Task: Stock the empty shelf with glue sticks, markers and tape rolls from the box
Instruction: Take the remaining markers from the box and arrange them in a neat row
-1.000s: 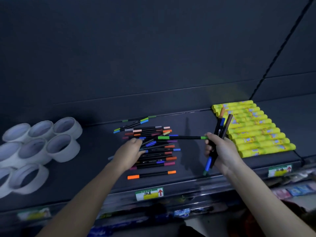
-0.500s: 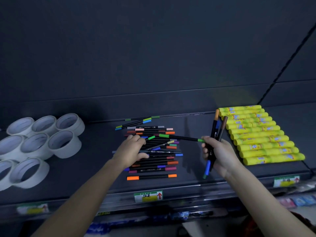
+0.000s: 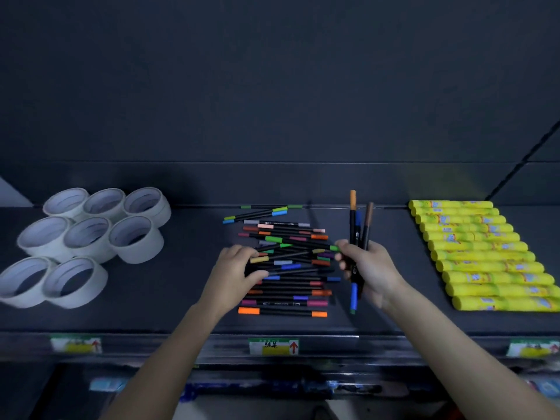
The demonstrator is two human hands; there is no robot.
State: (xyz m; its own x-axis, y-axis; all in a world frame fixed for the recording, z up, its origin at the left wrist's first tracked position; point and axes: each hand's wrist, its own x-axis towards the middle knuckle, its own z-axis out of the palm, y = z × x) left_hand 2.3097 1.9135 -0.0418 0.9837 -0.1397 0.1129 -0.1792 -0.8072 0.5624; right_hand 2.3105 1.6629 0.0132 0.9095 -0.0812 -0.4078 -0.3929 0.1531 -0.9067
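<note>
Change: the green marker (image 3: 303,243), held level over the marker pile (image 3: 285,287) a second ago, now lies across it, mid shelf (image 3: 181,304). The left hand (image 3: 236,274) clasps the pile's left ends between fingers and thumb; the right hand (image 3: 368,268) grips three upright markers (image 3: 353,219), judged still to be shelved.

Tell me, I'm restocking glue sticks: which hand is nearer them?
Right. The right hand, holding markers, sits left of the glue sticks; the left hand grips the marker pile farther left.
</note>
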